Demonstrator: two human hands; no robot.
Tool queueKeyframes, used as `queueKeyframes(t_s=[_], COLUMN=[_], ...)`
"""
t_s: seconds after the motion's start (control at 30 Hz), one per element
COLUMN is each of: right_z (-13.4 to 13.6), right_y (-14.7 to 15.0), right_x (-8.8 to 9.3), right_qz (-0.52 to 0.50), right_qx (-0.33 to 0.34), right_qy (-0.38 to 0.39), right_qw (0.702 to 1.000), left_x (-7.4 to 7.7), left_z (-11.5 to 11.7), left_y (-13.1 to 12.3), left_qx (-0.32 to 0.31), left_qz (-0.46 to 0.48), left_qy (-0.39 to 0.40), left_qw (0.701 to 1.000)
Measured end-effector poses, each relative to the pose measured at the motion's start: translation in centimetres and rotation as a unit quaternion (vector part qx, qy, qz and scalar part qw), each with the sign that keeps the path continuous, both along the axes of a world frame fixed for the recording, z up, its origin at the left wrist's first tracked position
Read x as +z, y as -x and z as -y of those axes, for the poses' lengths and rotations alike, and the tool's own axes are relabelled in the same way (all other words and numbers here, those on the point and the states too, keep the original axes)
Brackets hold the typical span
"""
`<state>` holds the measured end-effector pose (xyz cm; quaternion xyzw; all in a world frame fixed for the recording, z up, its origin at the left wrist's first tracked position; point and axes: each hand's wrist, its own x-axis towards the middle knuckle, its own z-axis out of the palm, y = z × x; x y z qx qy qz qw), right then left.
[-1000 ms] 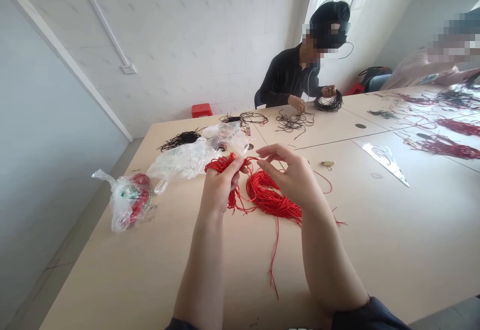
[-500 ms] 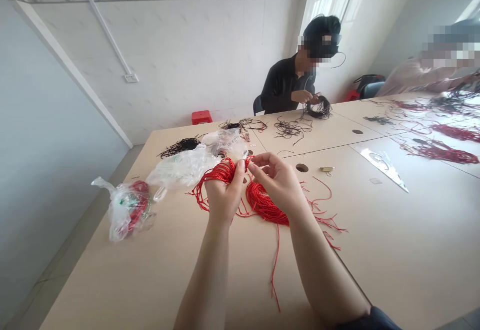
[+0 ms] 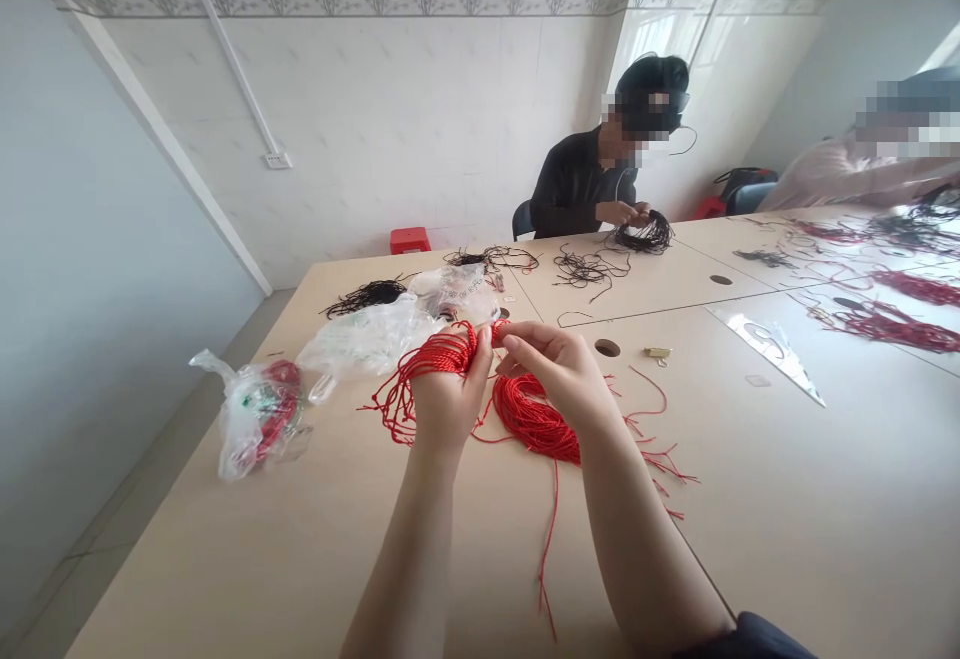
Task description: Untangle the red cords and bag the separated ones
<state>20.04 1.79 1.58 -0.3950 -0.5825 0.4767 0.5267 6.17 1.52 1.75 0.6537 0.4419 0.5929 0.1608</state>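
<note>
From my end, the left hand is clenched around a hank of red cord — loops hanging off its left side — with the right hand just beside it, fingers curled; I cannot tell whether they grasp a strand. A loose pile of red cord lies just below them on the pale wooden table — clear plastic bags to the left.

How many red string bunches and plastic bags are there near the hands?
Red string bunches: 2, upper bunch in the left hand, lower bunch under the right hand
Plastic bags: 3, left bag, middle bag, far bag
Total: 5
</note>
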Motion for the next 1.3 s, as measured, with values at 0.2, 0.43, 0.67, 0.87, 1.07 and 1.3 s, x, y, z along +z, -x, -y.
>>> queueKeyframes(t_s=[0.2, 0.43, 0.67, 0.87, 1.07, 1.3], right_z=[-0.3, -0.4, -0.1, 0.2, 0.4, 0.3], right_y=[0.5, 0.9, -1.1, -1.6, -0.5, -1.2], right_x=[-0.3, -0.6, 0.5, 0.7, 0.4, 0.6], right_qz=[-0.01, 0.039, -0.053, 0.056, 0.15, 0.201], right_qx=[-0.048, -0.096, -0.132, -0.121, -0.169, -0.132], right_qy=[-0.034, -0.071, -0.078, -0.079, -0.144, -0.226], right_qw=[0.998, 0.992, 0.987, 0.988, 0.963, 0.944], left_x=[0.2, -0.3, -0.2, 0.0, 0.0, -0.3], left_z=[0.0, 0.0, -0.4, -0.3, -0.3, -0.5], left_y=[0.1, -0.3, -0.1, -0.1, -0.5, -0.1], left_qx=[-0.007, 0.004, -0.028, -0.182, -0.222, -0.228], left_qz=[0.006, 0.034, 0.27, 0.269, 0.262, 0.289], left_qy=[0.036, 0.043, 0.129, 0.254, 0.257, 0.255], left_qw=[0.999, 0.998, 0.954, 0.911, 0.903, 0.894])
